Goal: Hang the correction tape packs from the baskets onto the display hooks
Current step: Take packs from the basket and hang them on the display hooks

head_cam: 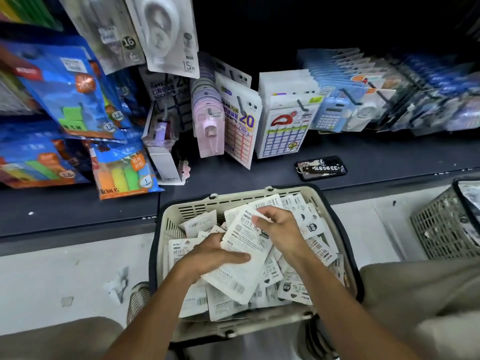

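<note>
A cream plastic basket (235,198) on the floor between my knees is full of white correction tape packs (298,294). Over it, both hands hold a small stack of packs (244,245), backs facing up. My left hand (213,255) grips the stack's lower left edge, thumb lying across the top pack. My right hand (278,224) pinches the upper right corner. Display hooks (349,96) stick out from the dark shelf wall ahead. White correction tape packs marked 15m (168,35) hang at the upper left.
Sticker sheets (240,126), pink tape packs (207,128) and calculators (330,115) hang on the hooks. Blue sticky-note packs (65,89) crowd the left. A phone with a key tag (322,168) lies on the dark shelf. A grey mesh basket (441,224) stands at right.
</note>
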